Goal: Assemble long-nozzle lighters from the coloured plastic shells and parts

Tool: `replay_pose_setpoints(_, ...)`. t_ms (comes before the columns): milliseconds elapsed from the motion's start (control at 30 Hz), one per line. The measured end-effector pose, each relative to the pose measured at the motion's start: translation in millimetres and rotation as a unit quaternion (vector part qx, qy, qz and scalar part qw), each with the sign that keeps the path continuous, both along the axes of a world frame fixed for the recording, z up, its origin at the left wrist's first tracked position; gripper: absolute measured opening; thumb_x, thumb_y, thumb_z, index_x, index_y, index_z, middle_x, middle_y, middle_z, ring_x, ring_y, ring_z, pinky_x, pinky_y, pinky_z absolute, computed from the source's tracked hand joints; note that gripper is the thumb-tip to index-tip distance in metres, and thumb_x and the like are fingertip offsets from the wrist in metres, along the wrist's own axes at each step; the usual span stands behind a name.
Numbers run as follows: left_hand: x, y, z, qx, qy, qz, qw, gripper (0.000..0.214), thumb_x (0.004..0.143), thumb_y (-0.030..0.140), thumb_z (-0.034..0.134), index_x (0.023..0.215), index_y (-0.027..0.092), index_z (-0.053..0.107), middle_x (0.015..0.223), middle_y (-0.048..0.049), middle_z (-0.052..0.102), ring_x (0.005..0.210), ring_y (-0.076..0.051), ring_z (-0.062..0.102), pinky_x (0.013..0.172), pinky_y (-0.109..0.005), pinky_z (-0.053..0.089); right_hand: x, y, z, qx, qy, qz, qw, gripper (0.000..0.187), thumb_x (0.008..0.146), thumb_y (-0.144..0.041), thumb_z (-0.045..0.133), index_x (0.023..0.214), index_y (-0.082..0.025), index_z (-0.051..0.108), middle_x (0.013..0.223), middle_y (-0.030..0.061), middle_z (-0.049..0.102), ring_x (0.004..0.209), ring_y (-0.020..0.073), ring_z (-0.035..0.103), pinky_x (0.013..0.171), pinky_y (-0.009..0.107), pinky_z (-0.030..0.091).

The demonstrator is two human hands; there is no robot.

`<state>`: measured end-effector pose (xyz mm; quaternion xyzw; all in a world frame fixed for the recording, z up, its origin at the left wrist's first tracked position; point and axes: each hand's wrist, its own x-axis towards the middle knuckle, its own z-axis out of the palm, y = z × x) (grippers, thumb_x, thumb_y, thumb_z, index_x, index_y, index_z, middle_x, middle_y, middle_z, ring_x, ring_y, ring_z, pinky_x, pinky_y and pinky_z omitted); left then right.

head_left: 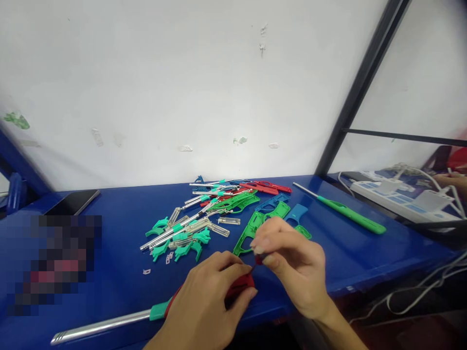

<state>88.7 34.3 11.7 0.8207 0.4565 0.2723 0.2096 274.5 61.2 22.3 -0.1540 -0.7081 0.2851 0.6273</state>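
Observation:
My left hand point(209, 296) is wrapped round a red stick lighter point(241, 286), which has a teal collar and a long metal barrel point(105, 326) pointing left over the table's front. Much of its body is hidden under my fingers. Close by, my right hand point(295, 267) pinches a small dark-red piece point(259, 259) just above the lighter's right end. A thin tip seems to run from that piece towards the lighter; its kind cannot be made out. Beyond my hands lie green lighter shells point(251, 228), teal triggers point(188, 250) and clear fuel tanks point(219, 229).
A whole green lighter point(350, 215) lies at the right. Red shells point(268, 187) and metal barrels point(160, 238) are heaped towards the wall. A phone point(75, 201) rests at the left beside a blurred-out patch. Power strips point(404, 197) with cables stand beyond the black post point(359, 92).

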Motion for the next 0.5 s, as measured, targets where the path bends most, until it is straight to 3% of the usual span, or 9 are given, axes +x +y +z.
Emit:
replay_pose_setpoints(100,-0.5,0.2,-1.3,0.008,0.002,-0.005,1.000,0.024,0.095,0.024,0.069,0.117,0.031,0.078,0.112,-0.0007,0.076,0.099,-0.021,0.074,0.090,-0.035,0.060,-2.4,0.4,-2.7,-0.005,0.019,-0.045,0.999,0.017,0.097,-0.023,0.079,0.110,-0.033,0.079,0.091,0.0007,0.076,0.081,0.0188,0.062,0.070,0.034,0.053)
replay_pose_setpoints(233,-1.0,1.0,-3.2,0.016,-0.009,-0.007,1.000,0.025,0.095,0.024,0.070,0.118,0.031,0.078,0.114,-0.0005,0.076,0.100,-0.021,0.074,0.090,-0.035,0.061,0.2,1.4,-3.5,0.020,0.041,-0.089,0.995,0.013,0.097,-0.025,0.079,0.108,-0.031,0.079,0.088,0.0013,0.073,0.078,0.0184,0.060,0.065,0.031,0.052)
replay_pose_setpoints(367,-1.6,1.6,-4.2,0.040,0.008,-0.004,0.999,0.026,0.094,0.024,0.072,0.120,0.029,0.077,0.115,-0.0014,0.076,0.100,-0.022,0.075,0.091,-0.037,0.063,17.8,1.4,-3.6,0.032,0.098,-0.163,0.981,0.014,0.095,-0.020,0.080,0.105,-0.029,0.078,0.089,0.0019,0.073,0.081,0.0187,0.063,0.065,0.029,0.055)
replay_pose_setpoints(500,-1.5,0.6,-12.8,0.118,0.052,-0.005,0.992,0.033,0.095,0.022,0.070,0.128,0.023,0.073,0.118,-0.0059,0.077,0.103,-0.025,0.075,0.090,-0.040,0.065,41.4,-8.0,-14.1,0.008,0.074,-0.236,0.969,0.015,0.090,-0.014,0.082,0.097,-0.025,0.075,0.090,0.0034,0.074,0.080,0.0196,0.069,0.063,0.028,0.059)
